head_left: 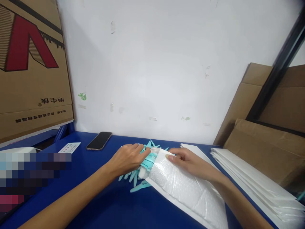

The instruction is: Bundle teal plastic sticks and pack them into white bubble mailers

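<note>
The right hand (190, 162) pinches the white bubble mailer (183, 187) near its open end, thumb on top. The left hand (130, 157) curls against turquoise pieces (148, 161) at that opening; whether it grips them I cannot tell. Loose turquoise strips (138, 189) lie on the blue table (114, 203), near a smartphone (99, 141).

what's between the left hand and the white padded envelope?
Head view: teal pieces, between the left hand and the mouth of the white padded envelope.
</note>
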`<state>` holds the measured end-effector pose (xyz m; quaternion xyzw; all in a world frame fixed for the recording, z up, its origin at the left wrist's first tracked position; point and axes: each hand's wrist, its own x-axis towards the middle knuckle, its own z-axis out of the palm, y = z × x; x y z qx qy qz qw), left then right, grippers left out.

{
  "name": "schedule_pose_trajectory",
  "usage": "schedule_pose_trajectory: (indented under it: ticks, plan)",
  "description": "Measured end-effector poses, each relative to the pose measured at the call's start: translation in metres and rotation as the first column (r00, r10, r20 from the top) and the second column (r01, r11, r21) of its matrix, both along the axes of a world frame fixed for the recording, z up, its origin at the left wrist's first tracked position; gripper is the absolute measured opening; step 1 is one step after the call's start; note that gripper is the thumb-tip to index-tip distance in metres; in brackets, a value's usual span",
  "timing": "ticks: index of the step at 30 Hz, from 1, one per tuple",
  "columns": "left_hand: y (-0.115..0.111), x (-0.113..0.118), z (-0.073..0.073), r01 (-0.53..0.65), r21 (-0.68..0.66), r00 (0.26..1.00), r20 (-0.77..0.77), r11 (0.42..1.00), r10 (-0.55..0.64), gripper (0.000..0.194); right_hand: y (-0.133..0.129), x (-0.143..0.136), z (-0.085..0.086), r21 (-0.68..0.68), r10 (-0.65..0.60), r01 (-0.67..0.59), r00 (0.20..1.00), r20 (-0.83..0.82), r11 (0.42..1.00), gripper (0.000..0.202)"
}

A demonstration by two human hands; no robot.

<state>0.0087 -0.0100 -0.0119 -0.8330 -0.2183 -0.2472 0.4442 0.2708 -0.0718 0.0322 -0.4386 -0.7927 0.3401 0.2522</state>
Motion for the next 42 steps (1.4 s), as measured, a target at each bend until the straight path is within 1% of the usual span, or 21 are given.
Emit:
schedule_pose_trajectory:
  ticks: [3, 6, 10, 13, 15, 18, 20, 21, 23, 28, 31, 34, 37, 42]
  plan:
    - [-0.002, -0.001, 0.003, 0.073, 0.050, 0.997, 0.031, 0.996, -0.075, 0.025, -0.001, -0.005, -0.004, -0.015, 0.014, -0.014, 1.000, -0.001, 1.000, 0.048]
    - [-0.003, -0.004, 0.007, 0.136, 0.104, 0.989, 0.044, 0.985, -0.141, 0.022, -0.004, -0.009, -0.007, -0.044, 0.031, -0.033, 0.999, -0.034, 0.998, 0.048]
    - [-0.006, -0.004, 0.012, 0.170, 0.109, 0.985, 0.017, 0.979, -0.173, 0.019, -0.003, -0.014, -0.010, -0.086, 0.034, -0.043, 0.994, -0.105, 0.995, 0.046]
    - [-0.009, -0.003, 0.014, 0.173, 0.108, 0.985, 0.007, 0.979, -0.174, 0.023, -0.001, -0.016, -0.015, -0.186, 0.001, -0.037, 0.983, -0.186, 0.982, 0.046]
    - [-0.010, -0.001, 0.016, 0.175, 0.111, 0.984, 0.011, 0.978, -0.177, 0.025, -0.001, -0.019, -0.019, -0.298, -0.015, -0.066, 0.965, -0.263, 0.952, 0.046]
    - [-0.011, 0.001, 0.016, 0.173, 0.098, 0.985, -0.002, 0.980, -0.174, 0.025, -0.004, -0.025, -0.024, -0.476, -0.027, -0.153, 0.936, -0.350, 0.866, 0.046]
    - [-0.012, 0.002, 0.015, 0.168, 0.081, 0.986, -0.028, 0.982, -0.166, 0.023, -0.008, -0.030, -0.027, -0.550, -0.023, -0.199, 0.929, -0.370, 0.811, 0.046]
    - [-0.013, 0.003, 0.015, 0.170, 0.076, 0.985, -0.043, 0.983, -0.167, 0.022, -0.009, -0.032, -0.028, -0.568, -0.018, -0.213, 0.928, -0.373, 0.795, 0.045]
    - [-0.014, 0.005, 0.015, 0.190, 0.076, 0.981, -0.067, 0.979, -0.185, 0.019, -0.011, -0.036, -0.031, -0.565, 0.001, -0.229, 0.927, -0.374, 0.793, 0.041]
    - [-0.019, 0.004, 0.019, 0.249, 0.131, 0.968, -0.058, 0.960, -0.243, 0.014, -0.013, -0.043, -0.031, -0.459, 0.063, -0.254, 0.918, -0.391, 0.851, 0.035]
    - [-0.018, 0.000, 0.021, 0.260, 0.157, 0.965, -0.022, 0.953, -0.260, 0.011, -0.013, -0.045, -0.030, -0.435, 0.057, -0.263, 0.901, -0.431, 0.861, 0.032]
    - [-0.015, -0.003, 0.021, 0.247, 0.160, 0.968, -0.006, 0.956, -0.250, 0.011, -0.013, -0.046, -0.029, -0.415, 0.042, -0.256, 0.888, -0.459, 0.873, 0.030]
    - [-0.013, -0.003, 0.020, 0.240, 0.150, 0.971, -0.027, 0.959, -0.238, 0.012, -0.012, -0.046, -0.031, -0.436, 0.033, -0.268, 0.879, -0.475, 0.859, 0.031]
    - [-0.015, 0.003, 0.020, 0.280, 0.137, 0.959, -0.080, 0.950, -0.272, 0.012, -0.014, -0.051, -0.042, -0.507, -0.030, -0.281, 0.853, -0.521, 0.815, 0.037]
